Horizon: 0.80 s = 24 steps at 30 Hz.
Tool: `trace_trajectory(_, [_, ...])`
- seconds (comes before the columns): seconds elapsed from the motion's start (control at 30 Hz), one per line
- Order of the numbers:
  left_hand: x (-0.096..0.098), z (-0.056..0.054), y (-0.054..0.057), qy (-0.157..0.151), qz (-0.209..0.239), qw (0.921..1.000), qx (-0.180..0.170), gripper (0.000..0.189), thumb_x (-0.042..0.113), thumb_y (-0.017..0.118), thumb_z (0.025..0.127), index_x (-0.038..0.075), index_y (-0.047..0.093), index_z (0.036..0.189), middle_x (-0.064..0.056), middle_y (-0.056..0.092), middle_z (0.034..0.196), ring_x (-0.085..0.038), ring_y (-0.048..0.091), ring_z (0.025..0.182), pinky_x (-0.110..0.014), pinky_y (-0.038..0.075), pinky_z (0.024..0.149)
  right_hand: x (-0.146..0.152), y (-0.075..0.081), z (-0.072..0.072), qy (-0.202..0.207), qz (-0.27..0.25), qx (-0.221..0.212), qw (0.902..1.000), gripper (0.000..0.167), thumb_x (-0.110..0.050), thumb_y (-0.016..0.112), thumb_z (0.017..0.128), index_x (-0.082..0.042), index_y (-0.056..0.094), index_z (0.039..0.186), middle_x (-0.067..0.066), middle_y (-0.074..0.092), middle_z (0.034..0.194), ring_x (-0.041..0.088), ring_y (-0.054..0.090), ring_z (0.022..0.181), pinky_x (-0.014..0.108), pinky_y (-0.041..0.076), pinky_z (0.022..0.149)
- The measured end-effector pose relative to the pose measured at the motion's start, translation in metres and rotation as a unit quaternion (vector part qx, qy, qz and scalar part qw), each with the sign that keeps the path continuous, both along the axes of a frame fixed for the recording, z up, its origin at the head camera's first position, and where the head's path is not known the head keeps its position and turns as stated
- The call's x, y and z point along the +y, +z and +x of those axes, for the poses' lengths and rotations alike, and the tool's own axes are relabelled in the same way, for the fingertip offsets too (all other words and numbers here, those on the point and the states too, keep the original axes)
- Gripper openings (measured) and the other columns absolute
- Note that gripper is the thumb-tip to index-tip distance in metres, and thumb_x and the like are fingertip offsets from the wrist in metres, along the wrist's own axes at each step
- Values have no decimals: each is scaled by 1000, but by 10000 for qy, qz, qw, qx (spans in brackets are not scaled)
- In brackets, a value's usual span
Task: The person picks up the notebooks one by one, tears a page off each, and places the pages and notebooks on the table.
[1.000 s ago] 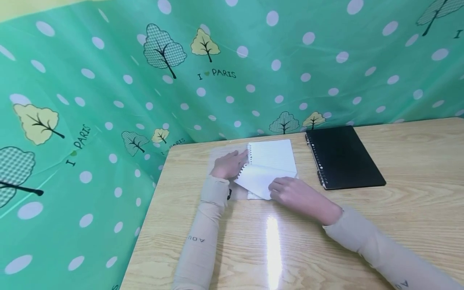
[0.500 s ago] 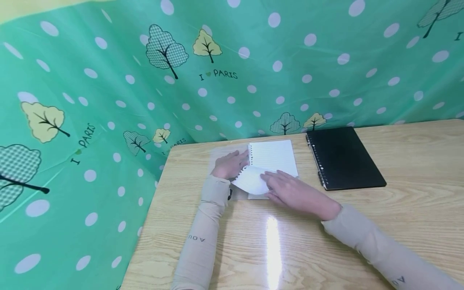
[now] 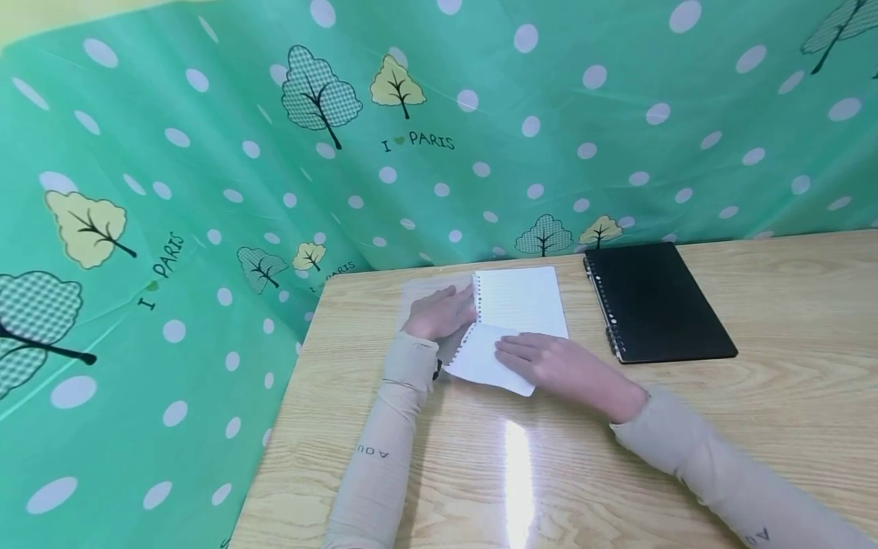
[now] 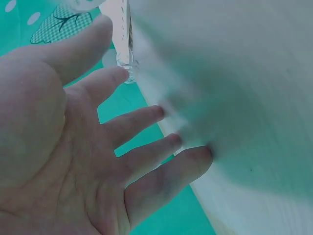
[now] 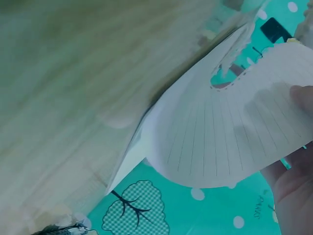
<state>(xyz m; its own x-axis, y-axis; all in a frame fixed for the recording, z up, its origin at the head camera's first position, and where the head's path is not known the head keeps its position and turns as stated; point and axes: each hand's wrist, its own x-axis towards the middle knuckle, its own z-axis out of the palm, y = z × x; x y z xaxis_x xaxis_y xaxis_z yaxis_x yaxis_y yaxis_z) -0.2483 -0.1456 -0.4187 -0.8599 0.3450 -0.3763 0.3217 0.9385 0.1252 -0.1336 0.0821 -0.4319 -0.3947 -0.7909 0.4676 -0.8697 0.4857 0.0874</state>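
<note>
A small lined notebook [image 3: 523, 293] lies open near the table's far edge, its translucent cover [image 3: 415, 290] spread to the left. My left hand [image 3: 441, 313] rests on that cover beside the binding; in the left wrist view its fingers [image 4: 142, 122] are spread and nearly straight, close to the coil [image 4: 126, 63]. My right hand [image 3: 552, 364] pinches a sheet of paper [image 3: 480, 358] that lies slanted over the notebook's near half. The right wrist view shows this sheet curved, its thumb on the lined face and a ragged row of punched holes along one edge.
A black spiral notebook [image 3: 658, 305] lies closed to the right on the wooden table [image 3: 775, 435]. Behind and to the left hangs a green dotted cloth [image 3: 439, 206] with printed trees. A bright light reflection crosses the table's near part.
My right hand first shifted left over the sheet, and the sheet has now come nearer to me, its lower corner past the notebook's near edge. My left hand has stayed on the cover.
</note>
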Motion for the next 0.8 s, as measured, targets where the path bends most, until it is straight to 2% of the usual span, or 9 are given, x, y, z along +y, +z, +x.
trace_trajectory(0.07, [1,0,0,28,-5,10000,-12,67,53,40,102,28,16,160,-8,26,163,-30,24,151,-60,26,117,-2,-1,3,106,-48,130,9998,39,6,68,83,2,66,122,16,70,121,27,68,111,38,56,93])
trace_trajectory(0.17, [3,1,0,96,-23,9999,-40,71,55,43,101,29,14,160,-8,26,163,-29,23,151,-60,25,117,-4,-2,10,278,-47,58,9996,40,-2,68,84,3,65,124,17,69,123,29,67,113,39,56,94])
trace_trajectory(0.37, [4,2,-1,161,-29,9999,-3,72,55,45,100,28,15,160,-8,25,164,-30,23,151,-59,25,118,-7,-2,20,469,530,-239,9972,53,-28,70,88,0,61,132,14,64,132,29,61,123,40,50,103])
trace_trajectory(0.43, [4,2,-1,179,-12,9998,1,73,55,47,100,28,15,160,-8,25,164,-30,22,151,-59,25,118,-8,-2,23,480,720,-381,9955,50,-26,68,90,-2,60,133,13,64,133,28,61,124,39,50,104])
trace_trajectory(0.53, [3,3,0,197,45,9998,-17,76,56,50,98,27,16,160,-8,24,164,-31,22,151,-60,24,118,-10,-2,26,536,740,-614,9939,45,-20,68,91,-3,62,131,10,66,130,25,63,121,37,51,102])
trace_trajectory(0.8, [4,5,2,96,-116,9999,30,77,57,49,98,27,15,160,-10,24,164,-32,23,151,-60,26,117,-15,-6,30,790,36,-971,9921,29,-16,61,87,-6,67,114,4,73,109,18,70,105,33,57,90])
